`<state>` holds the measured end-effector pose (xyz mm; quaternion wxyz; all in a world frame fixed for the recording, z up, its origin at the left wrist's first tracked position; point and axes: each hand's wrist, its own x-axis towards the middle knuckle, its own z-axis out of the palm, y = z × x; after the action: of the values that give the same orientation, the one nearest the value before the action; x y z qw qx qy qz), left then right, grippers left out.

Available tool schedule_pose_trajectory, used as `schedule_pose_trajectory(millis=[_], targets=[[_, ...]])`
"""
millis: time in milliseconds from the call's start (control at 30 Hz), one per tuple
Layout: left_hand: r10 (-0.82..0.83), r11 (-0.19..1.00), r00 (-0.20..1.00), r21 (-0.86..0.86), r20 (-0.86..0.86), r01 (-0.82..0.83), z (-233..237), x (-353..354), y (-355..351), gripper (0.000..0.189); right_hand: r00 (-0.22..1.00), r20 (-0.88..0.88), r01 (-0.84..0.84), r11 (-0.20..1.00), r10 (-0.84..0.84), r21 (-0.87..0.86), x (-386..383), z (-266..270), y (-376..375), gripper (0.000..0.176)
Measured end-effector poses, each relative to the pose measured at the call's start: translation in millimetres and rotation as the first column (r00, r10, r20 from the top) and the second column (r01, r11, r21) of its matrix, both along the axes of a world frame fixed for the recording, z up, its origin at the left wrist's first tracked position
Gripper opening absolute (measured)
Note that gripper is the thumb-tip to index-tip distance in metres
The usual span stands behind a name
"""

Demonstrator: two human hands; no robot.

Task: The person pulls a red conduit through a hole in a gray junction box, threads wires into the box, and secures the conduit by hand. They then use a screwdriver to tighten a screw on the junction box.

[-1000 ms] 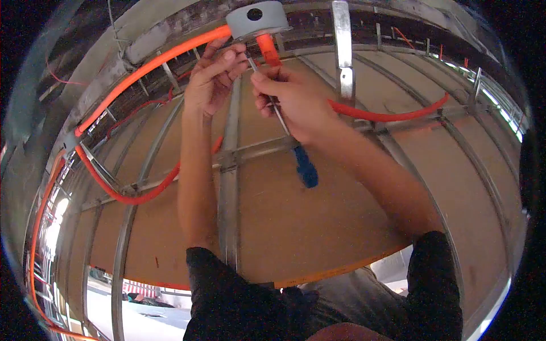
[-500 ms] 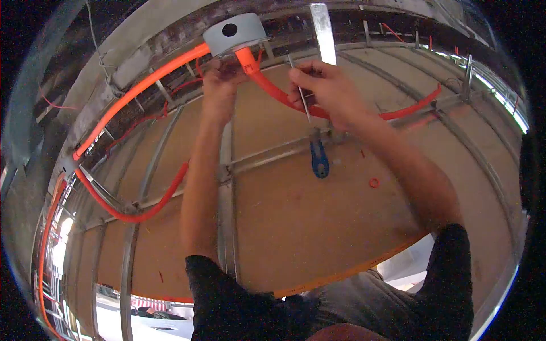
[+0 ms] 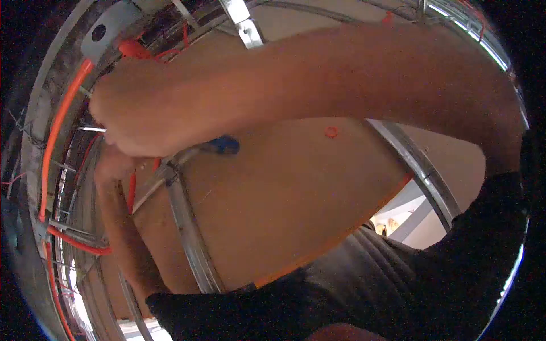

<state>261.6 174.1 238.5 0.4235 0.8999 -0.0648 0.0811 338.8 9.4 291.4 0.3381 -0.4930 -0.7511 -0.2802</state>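
My right hand reaches across the view to the upper left, its fingers curled in a fist just below the grey round box. A thin metal rod sticks out to the left of this fist. Directly beneath it is my left hand, raised close against the right; its fingertips are hidden and blurred. One orange conduit runs down from the box at the left. A second orange conduit leaves the box beside my right knuckles, and my forearm covers much of its length.
A tool with blue handles lies on the brown board below my forearm. A small orange ring is also on the board. Metal channels cross the frame. A metal strip hangs at the top.
My right hand has swung left and come up against my left hand, which has dropped lower in the view. The camera has turned, so the box now appears farther left.
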Motion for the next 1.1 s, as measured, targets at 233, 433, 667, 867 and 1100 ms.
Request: schedule_pose_trajectory(millis=[233, 433, 667, 867, 1100], targets=[[-0.021, 0.995, 0.991, -0.099, -0.131, 0.008, 38.0, -67.9, -66.8, 0.031, 0.969, -0.248, -0.036, 0.998, 0.023, -0.048, -6.9, 13.1, -19.2, 0.031], [-0.046, 0.894, 0.968, -0.443, -0.246, -0.07, -142.6, -46.5, 149.2, 0.02, 0.977, -0.188, 0.069, 0.982, -0.102, -0.178, 20.5, 6.2, -57.7, 0.032], [0.164, 0.984, 0.985, -0.06, -0.05, -0.167, -34.7, -47.4, -50.8, 0.028, 0.963, -0.139, 0.174, 0.927, -0.23, -0.332, 62.8, -6.3, -105.7, 0.032], [0.251, 0.953, 0.944, -0.118, -0.216, -0.28, -43.7, -24.4, -28.6, 0.031, 0.948, -0.131, 0.226, 0.902, -0.291, -0.368, 77.2, -7.3, -138.1, 0.033], [0.163, 0.952, 0.985, -0.251, -0.063, -0.174, -34.1, -45.0, -108.0, 0.035, 0.923, -0.139, 0.288, 0.883, -0.359, -0.37, 85.7, -12.5, -166.7, 0.034]])
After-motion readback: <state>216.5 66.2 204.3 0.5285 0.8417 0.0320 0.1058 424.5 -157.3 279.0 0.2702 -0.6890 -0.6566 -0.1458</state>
